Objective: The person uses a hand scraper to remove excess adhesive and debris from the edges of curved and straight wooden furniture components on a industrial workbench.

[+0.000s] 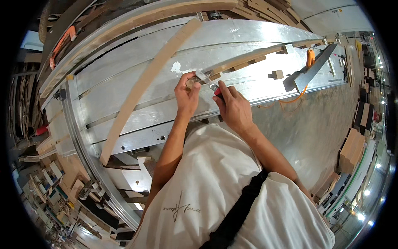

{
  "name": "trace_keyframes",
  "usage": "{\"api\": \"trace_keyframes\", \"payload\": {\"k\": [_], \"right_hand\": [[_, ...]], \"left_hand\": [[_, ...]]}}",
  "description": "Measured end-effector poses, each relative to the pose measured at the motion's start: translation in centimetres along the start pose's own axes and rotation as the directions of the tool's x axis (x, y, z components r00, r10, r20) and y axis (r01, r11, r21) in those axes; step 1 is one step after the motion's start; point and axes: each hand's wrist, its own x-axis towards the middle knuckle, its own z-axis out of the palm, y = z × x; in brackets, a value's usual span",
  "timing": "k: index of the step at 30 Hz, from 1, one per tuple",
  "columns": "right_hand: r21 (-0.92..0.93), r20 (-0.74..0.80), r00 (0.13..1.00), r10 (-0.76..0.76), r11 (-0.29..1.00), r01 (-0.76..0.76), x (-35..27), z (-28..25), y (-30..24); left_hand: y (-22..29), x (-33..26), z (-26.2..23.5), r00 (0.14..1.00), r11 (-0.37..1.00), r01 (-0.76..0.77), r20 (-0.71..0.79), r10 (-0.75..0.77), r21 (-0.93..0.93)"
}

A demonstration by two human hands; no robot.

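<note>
My left hand [187,94] pinches a small wooden block [190,83] between thumb and fingers, over the metal worktable [157,103]. In my right hand [236,106] is a flat-bladed hand tool [205,78] with a red and black handle; its pale blade reaches across to the block, but whether they touch I cannot tell. Just beyond my hands a long narrow wooden strip [265,52] runs away to the right, with several small blocks along its near side. A separate small wooden block [277,74] sits to the right on the metal.
A long tan board [149,85] lies diagonally across the table at the left. On the right are a dark grey panel [317,64], an orange-handled tool [310,59] and an orange hose [296,98]. Metal rails edge the table; stacked boards [269,14] stand behind.
</note>
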Motion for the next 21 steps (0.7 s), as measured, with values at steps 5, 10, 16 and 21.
{"api": "trace_keyframes", "payload": {"k": [5, 10, 16, 21], "right_hand": [[-0.067, 0.013, 0.998, 0.066, 0.996, -0.065, -0.2, 0.7, -1.8], [-0.065, 0.011, 0.998, 0.062, 0.996, -0.062, 0.2, 0.8, -1.7], [-0.074, -0.044, 0.996, 0.076, 0.994, -0.079, 1.4, 0.6, -1.7], [-0.095, -0.025, 1.0, 0.015, 0.995, -0.017, 0.3, 1.0, -2.7]], "left_hand": [[-0.7, -0.1, 0.7, 0.982, 0.995, 0.029, -0.191, -0.011, 0.096], [-1.0, -0.1, 2.0, 0.932, 0.986, 0.018, -0.36, 0.044, 0.168], [-0.1, 0.0, 2.4, 0.933, 0.968, 0.051, -0.358, 0.041, 0.245], [-1.3, 0.6, 2.2, 0.902, 0.981, 0.0, -0.423, 0.084, 0.195]]}}
